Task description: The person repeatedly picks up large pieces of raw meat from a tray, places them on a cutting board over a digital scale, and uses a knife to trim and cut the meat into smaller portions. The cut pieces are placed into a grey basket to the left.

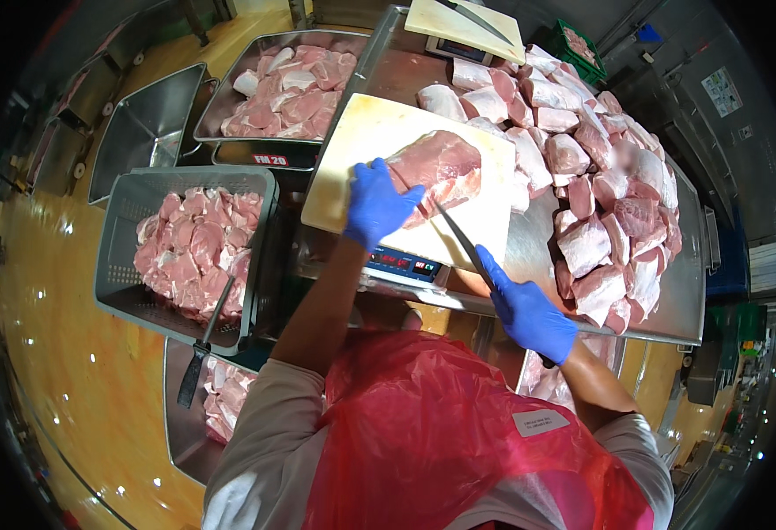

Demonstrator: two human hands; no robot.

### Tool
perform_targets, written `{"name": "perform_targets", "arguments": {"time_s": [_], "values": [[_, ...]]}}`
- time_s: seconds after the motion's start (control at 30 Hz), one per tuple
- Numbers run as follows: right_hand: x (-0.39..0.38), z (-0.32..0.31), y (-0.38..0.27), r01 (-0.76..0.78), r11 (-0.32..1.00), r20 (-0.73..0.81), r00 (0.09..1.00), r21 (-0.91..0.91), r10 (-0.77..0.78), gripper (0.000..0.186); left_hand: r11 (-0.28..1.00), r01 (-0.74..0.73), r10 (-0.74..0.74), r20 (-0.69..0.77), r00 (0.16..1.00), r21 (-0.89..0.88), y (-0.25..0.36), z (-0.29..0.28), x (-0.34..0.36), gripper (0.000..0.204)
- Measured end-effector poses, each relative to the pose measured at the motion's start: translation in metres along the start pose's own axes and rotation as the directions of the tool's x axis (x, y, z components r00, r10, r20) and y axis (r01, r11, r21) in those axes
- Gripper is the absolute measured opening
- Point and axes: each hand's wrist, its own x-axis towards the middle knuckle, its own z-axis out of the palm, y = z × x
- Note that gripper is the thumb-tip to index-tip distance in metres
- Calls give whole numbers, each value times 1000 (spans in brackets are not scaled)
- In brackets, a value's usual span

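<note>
A thick piece of pork (445, 168), pink with a pale fatty edge, lies on a white cutting board (339, 181). My left hand (381, 203), in a blue glove, grips the near left edge of the pork, its thumb and fingers on either side of a corner. In my blue-gloved right hand (532, 311) is a knife (469, 250), held by its handle. The blade points up and left, its tip at the pork's lower edge; whether it has entered the meat I cannot tell. Under the board sits a scale (405, 263) with a lit display.
Many pork chunks (582, 247) are heaped on the steel table (542, 234) to the right. Another board (467, 26) with a knife lies at the far end. Left stand a grey crate (260, 190) of cut pork with a sharpening steel (195, 371) across its rim, and metal tubs (154, 132).
</note>
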Motion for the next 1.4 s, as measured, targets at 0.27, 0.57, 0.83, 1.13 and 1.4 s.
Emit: {"name": "perform_targets", "arguments": {"time_s": [0.27, 0.57, 0.83, 1.13, 1.4], "values": [[102, 26, -48, 33, 995, -254, 967, 93, -9, 89, 880, -337, 314, -121, 942, -334, -22, -8, -46, 62], [129, 45, -50, 56, 993, -248, 966, -100, -79, 89, 834, -97, 83, -49, 995, -544, -35, -4, -43, 64], [35, 51, -7, -62, 954, 37, 996, -294, 76, 91, 890, -204, 169, -121, 978, -408, -71, -25, -5, 72], [78, 58, -17, -25, 983, -80, 997, -180, 11, 81, 942, 62, -33, 93, 995, -330, 16, 0, -63, 76], [103, 54, -34, -38, 987, -98, 995, -158, 23, 79, 868, -250, 187, -182, 965, -429, -32, 18, -24, 54]]}}
